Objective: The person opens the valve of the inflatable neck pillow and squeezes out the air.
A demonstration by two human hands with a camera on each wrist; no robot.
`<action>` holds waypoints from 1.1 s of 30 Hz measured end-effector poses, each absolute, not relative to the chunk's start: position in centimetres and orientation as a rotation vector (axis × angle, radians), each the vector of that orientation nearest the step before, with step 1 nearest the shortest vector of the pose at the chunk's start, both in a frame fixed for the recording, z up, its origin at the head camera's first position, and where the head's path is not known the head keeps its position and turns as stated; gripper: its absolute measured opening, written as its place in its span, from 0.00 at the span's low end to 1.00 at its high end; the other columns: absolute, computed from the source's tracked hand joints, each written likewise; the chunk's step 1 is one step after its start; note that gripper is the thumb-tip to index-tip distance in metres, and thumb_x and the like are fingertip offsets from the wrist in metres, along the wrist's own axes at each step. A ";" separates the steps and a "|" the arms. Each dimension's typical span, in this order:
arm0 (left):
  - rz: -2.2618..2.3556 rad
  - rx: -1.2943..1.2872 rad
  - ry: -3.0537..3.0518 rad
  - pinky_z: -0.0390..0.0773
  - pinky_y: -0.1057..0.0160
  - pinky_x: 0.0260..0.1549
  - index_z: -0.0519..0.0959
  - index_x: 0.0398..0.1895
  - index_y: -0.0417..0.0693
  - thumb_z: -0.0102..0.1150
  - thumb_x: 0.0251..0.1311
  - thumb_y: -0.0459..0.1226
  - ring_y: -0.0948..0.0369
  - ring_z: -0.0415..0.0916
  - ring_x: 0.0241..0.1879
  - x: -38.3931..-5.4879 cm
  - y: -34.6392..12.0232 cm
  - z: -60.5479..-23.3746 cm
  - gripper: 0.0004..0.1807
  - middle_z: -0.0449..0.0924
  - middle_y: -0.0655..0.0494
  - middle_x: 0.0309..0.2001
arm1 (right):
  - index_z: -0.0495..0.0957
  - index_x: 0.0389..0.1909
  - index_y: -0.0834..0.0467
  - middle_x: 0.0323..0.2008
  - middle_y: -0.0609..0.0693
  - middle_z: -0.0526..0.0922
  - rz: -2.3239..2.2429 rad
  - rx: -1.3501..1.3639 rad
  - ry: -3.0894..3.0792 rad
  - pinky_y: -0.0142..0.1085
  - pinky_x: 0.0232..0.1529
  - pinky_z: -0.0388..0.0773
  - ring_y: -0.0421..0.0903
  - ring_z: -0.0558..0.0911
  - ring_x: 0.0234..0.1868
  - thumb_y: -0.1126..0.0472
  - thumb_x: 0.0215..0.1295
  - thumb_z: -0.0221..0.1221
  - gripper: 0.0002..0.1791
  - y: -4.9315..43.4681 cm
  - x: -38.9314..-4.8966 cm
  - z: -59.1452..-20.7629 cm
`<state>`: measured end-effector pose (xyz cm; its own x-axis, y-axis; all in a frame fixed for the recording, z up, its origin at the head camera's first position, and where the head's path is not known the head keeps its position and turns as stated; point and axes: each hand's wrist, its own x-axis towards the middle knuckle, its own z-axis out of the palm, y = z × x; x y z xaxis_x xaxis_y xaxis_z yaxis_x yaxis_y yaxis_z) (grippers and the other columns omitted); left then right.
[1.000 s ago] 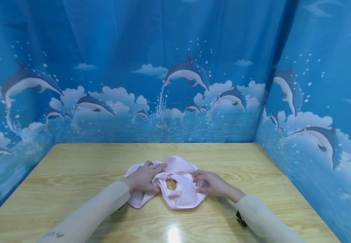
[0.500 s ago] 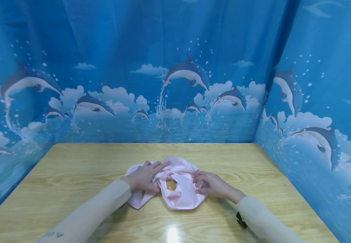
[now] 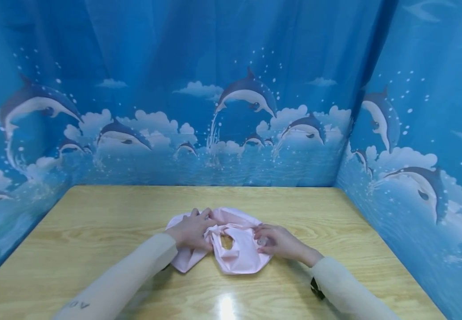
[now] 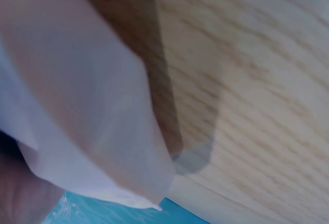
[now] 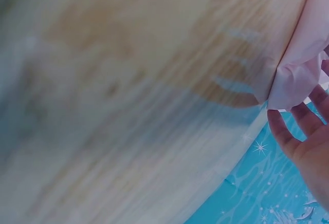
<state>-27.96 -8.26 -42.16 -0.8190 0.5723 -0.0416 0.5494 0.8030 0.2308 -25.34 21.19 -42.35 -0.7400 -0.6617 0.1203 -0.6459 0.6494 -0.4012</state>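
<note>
A piece of glossy pink cloth lies bunched on the table, with a ragged round opening near its middle that shows the wood beneath. From the left, my left hand grips the gathered part, its fingers arched over the top and the thumb nearer me. The right edge is held by my right hand, between the curled fingers and the thumb. In the left wrist view the cloth hides most of that hand. The right wrist view shows fingers at the cloth's edge.
The wood-grain table extends around the cloth on all sides. Behind it hangs a blue curtain with dolphins, and another stretch runs along the right. A bright reflection lies on the near tabletop.
My left hand's fingers have drawn in and bent more over the cloth, and the hand has shifted slightly right. The cloth's far edge sits a little lower and flatter. My right hand stays put.
</note>
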 end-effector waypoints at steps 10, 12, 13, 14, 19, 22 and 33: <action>0.293 0.986 2.878 0.68 0.35 0.46 0.63 0.65 0.68 0.61 0.40 0.59 0.45 0.59 0.58 -27.9 -8.5 -42.0 0.42 0.40 0.66 0.73 | 0.79 0.41 0.55 0.50 0.54 0.79 -0.667 -1.161 2.836 0.48 0.55 0.71 0.53 0.76 0.53 0.56 0.54 0.63 0.14 21.0 -25.3 -42.0; 0.274 0.997 2.877 0.68 0.35 0.46 0.60 0.67 0.67 0.60 0.40 0.60 0.45 0.59 0.57 -27.9 -8.5 -42.0 0.45 0.41 0.69 0.72 | 0.79 0.41 0.55 0.51 0.54 0.78 -0.671 -1.148 2.830 0.49 0.56 0.71 0.54 0.76 0.54 0.55 0.54 0.63 0.14 21.0 -25.3 -42.1; 0.263 0.994 2.875 0.68 0.35 0.46 0.58 0.67 0.67 0.60 0.41 0.61 0.45 0.59 0.57 -27.9 -8.5 -42.0 0.46 0.42 0.70 0.72 | 0.79 0.41 0.55 0.51 0.54 0.78 -0.672 -1.142 2.826 0.49 0.56 0.70 0.54 0.75 0.55 0.55 0.54 0.63 0.14 21.0 -25.3 -42.1; 0.257 0.992 2.873 0.67 0.35 0.46 0.57 0.68 0.67 0.59 0.41 0.61 0.45 0.59 0.58 -27.9 -8.5 -42.0 0.46 0.43 0.70 0.72 | 0.79 0.41 0.55 0.52 0.54 0.78 -0.673 -1.136 2.823 0.50 0.57 0.69 0.54 0.75 0.55 0.54 0.54 0.63 0.14 21.0 -25.3 -42.2; 0.240 0.975 2.863 0.65 0.34 0.49 0.59 0.67 0.66 0.58 0.42 0.63 0.45 0.59 0.59 -27.9 -8.5 -42.1 0.44 0.53 0.69 0.69 | 0.79 0.41 0.55 0.53 0.55 0.77 -0.684 -1.149 2.809 0.50 0.57 0.69 0.54 0.74 0.56 0.54 0.54 0.63 0.14 20.9 -25.4 -42.2; 0.250 0.949 2.851 0.63 0.34 0.51 0.56 0.68 0.67 0.58 0.42 0.63 0.45 0.59 0.60 -27.9 -8.5 -42.0 0.46 0.56 0.66 0.68 | 0.79 0.41 0.55 0.53 0.54 0.77 -0.677 -1.164 2.809 0.49 0.56 0.70 0.53 0.75 0.55 0.54 0.54 0.63 0.14 20.8 -25.3 -42.2; 0.301 0.968 2.830 0.65 0.36 0.51 0.44 0.70 0.74 0.58 0.37 0.69 0.42 0.59 0.60 -27.9 -8.5 -41.8 0.55 0.57 0.61 0.67 | 0.79 0.42 0.55 0.53 0.54 0.77 -0.647 -1.173 2.812 0.49 0.56 0.70 0.53 0.75 0.55 0.54 0.54 0.63 0.15 20.6 -25.4 -42.2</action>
<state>-27.85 -8.55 -41.84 -0.7844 0.6171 -0.0631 0.5900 0.7736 0.2310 -25.42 20.64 -42.23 -0.7162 -0.6853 0.1318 -0.6741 0.6304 -0.3850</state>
